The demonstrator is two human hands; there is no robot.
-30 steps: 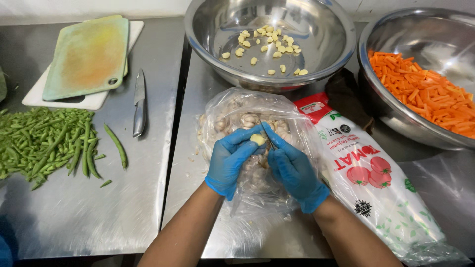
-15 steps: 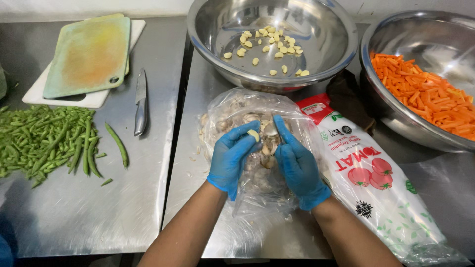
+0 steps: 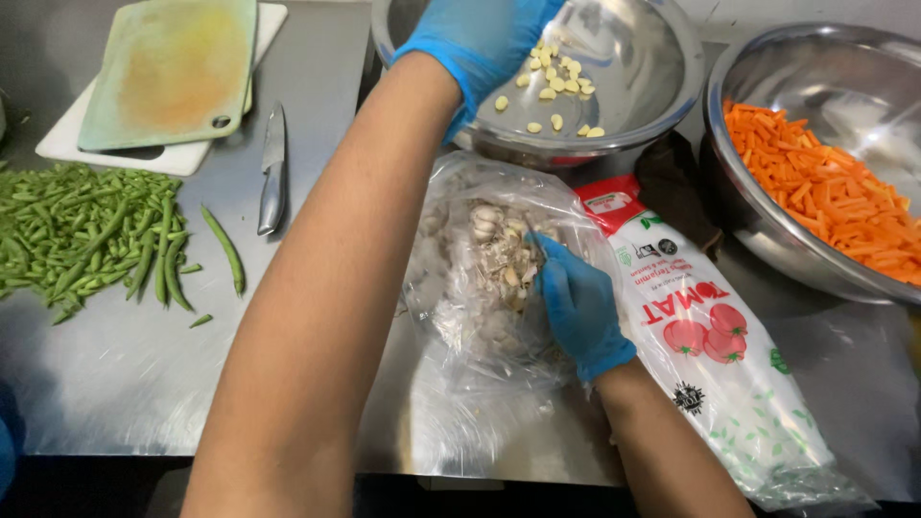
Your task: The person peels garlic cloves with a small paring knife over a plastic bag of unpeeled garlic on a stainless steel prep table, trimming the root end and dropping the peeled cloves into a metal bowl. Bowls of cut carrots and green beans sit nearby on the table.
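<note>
Two gloved hands, garlic bag and steel bowl on a metal counter.

Left hand (image 3: 480, 38), blue glove, reaches over the rim of the steel bowl (image 3: 662, 105) holding peeled garlic cloves (image 3: 556, 86); its grasp cannot be told. Right hand (image 3: 576, 302), blue glove, rests in the clear plastic bag (image 3: 460, 288) of garlic skins and bulbs, fingers curled on the contents. Adjacent: printed sauce pouch (image 3: 710, 355), bowl of carrot sticks (image 3: 825, 192), knife (image 3: 273, 168), green beans (image 3: 86, 235), cutting boards (image 3: 168, 72).
</note>
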